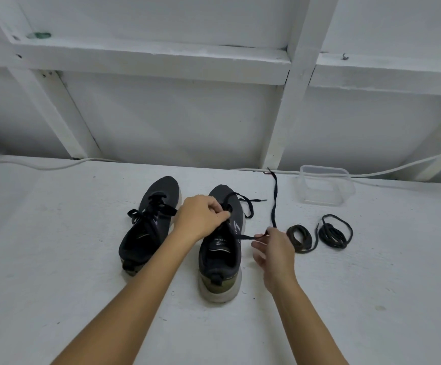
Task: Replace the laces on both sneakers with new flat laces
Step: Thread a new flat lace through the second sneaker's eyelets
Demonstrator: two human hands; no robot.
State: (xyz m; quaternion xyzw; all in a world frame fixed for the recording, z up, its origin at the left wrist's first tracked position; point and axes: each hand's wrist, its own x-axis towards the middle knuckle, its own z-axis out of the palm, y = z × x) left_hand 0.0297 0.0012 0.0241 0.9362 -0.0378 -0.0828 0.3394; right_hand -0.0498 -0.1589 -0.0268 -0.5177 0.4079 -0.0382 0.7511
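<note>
Nearest to us, both forearms reach forward over the white surface [56, 259]. Our right hand [274, 248] sits just right of the right sneaker [220, 256]; its thumb and forefinger pinch the flat black lace [275, 201], while the remaining fingers [257, 256] hang loosely curled. From the pinch, one short run of lace goes left to the sneaker's eyelets, and the long run lies on the surface, stretching away toward the back edge.

Our left hand [201, 217] rests on top of the right sneaker's lacing area, with its fingers curled and clamped on the lace at the eyelets. A loose loop of the same lace lies over the toe and ends in a tip pointing right.

The left sneaker [148, 225] stands just beside the right one, toe pointing away, heel toward us. It is laced in black, with a loose bow across its tongue.

To the right of our right hand lie two coiled laces: a brownish coil [299, 237] near the hand and a black coil [335, 233] just beyond it, apart from each other.

Farther back stands an empty clear plastic container [324, 185]. A white cable [56, 165] runs along the rear edge, below the white framed wall [161, 122].
</note>
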